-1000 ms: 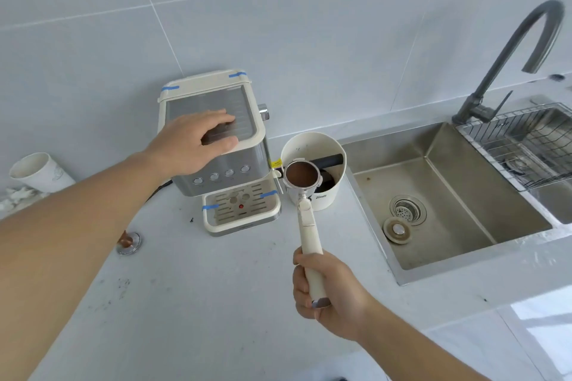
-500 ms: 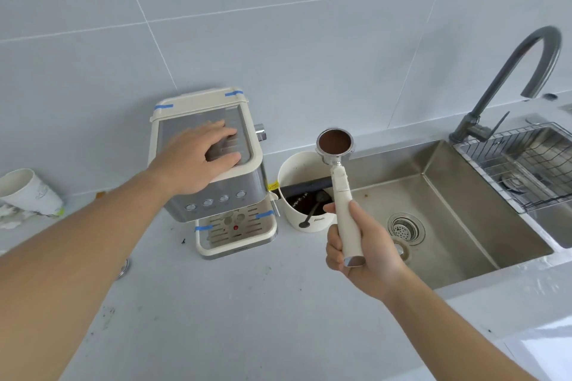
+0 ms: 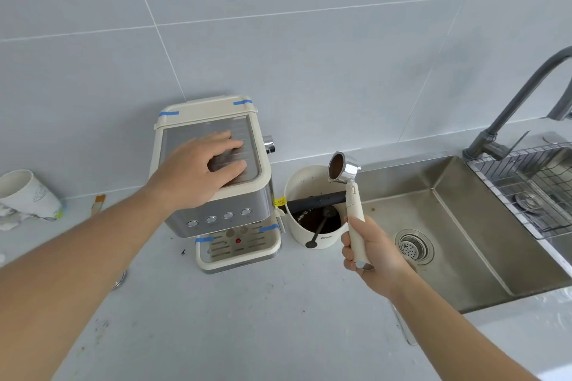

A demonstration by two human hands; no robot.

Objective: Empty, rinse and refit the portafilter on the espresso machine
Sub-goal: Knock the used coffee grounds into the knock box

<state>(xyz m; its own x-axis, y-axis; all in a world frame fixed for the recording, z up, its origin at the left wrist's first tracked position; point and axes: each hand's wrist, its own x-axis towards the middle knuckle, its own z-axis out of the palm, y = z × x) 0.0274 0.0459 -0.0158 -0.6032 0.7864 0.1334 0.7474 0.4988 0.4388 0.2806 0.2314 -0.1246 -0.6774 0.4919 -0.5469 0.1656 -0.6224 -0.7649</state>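
Head | portafilter [image 3: 346, 176] handle near upright, basket tipped left | right hand [image 3: 370, 252] grip closed round handle

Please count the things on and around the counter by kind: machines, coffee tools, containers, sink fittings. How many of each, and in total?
Machines: 1, the espresso machine.
Coffee tools: 1, the portafilter in the right hand.
Containers: 2, the knock box and the paper cup.
Sink fittings: 3, the faucet, drain strainer and wire rack.
Total: 7.
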